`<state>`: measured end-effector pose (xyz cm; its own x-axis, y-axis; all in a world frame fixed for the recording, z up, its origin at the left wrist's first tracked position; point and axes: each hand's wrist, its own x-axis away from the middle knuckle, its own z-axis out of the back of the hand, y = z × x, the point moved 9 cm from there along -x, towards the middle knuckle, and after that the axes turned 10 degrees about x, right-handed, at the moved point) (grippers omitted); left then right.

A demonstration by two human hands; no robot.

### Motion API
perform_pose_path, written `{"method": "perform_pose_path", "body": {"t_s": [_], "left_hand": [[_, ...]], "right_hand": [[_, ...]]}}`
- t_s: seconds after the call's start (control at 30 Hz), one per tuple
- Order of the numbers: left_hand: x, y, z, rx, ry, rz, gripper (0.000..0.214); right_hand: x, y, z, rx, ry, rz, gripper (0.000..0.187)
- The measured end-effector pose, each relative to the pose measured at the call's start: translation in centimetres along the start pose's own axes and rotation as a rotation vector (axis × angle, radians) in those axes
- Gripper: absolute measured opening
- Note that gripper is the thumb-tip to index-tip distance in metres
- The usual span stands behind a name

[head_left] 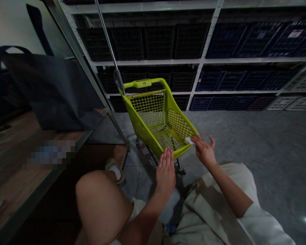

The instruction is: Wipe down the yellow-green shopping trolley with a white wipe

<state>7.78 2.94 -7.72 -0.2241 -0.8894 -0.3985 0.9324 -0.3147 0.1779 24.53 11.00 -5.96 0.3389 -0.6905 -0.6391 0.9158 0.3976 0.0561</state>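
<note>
A small lime-green toy shopping cart (153,115) stands on the grey floor in front of me, its basket holding nothing. My left hand (165,172) lies flat with fingers stretched out, fingertips touching the cart's near rim. My right hand (204,149) pinches a small white cloth or tissue (189,140) against the cart's right front corner. My bare knee (102,200) is raised at the lower left, and I wear light-coloured clothing.
Metal shelving (201,61) with several dark and blue plastic crates fills the far wall. A slanted metal pole (107,37) rises behind the cart. A dark tote bag (56,92) sits on a wooden shelf (12,177) at the left.
</note>
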Motion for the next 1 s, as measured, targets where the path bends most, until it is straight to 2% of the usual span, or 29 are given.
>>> {"method": "perform_pose_path", "body": {"t_s": [0.07,0.17,0.23,0.3,0.47,0.53,0.6,0.7,0.83,0.93,1.0], "left_hand": [[0.0,0.1,0.0,0.005,0.005,0.002,0.071],[0.0,0.0,-0.1,-0.001,0.002,0.011,0.070],[0.0,-0.3,-0.2,-0.010,-0.011,0.011,0.069],[0.0,-0.5,0.0,-0.011,-0.016,0.011,0.069],[0.1,-0.6,0.1,0.005,-0.032,0.007,0.068],[0.2,-0.5,0.1,0.013,-0.039,0.007,0.069],[0.2,-0.5,0.0,0.025,-0.043,0.017,0.069],[-0.1,-0.8,0.4,0.078,-0.037,0.029,0.065],[-1.2,-1.3,2.0,0.250,0.004,0.032,0.052],[-2.7,-1.8,3.6,0.478,0.057,0.055,0.044],[-4.0,-2.3,4.4,0.715,0.090,0.112,0.042]], "right_hand": [[0.5,-3.7,0.4,-0.045,0.000,-0.004,0.052],[1.1,-9.6,0.7,-0.127,-0.046,0.069,0.057],[1.2,-11.0,0.7,-0.167,-0.075,0.130,0.056],[1.0,-9.5,0.6,-0.173,-0.074,0.151,0.054],[0.5,0.3,0.0,-0.100,-0.049,-0.014,0.053],[0.7,2.5,0.2,-0.148,-0.048,-0.077,0.053],[1.1,3.7,0.7,-0.266,-0.035,-0.184,0.049],[2.1,4.1,1.0,-0.561,-0.030,-0.425,0.042],[2.4,2.4,0.2,-0.931,-0.089,-0.649,0.039],[1.1,0.0,-0.2,-1.122,-0.126,-0.691,0.037],[-0.1,-2.0,-0.2,-1.216,-0.168,-0.651,0.033]]}}
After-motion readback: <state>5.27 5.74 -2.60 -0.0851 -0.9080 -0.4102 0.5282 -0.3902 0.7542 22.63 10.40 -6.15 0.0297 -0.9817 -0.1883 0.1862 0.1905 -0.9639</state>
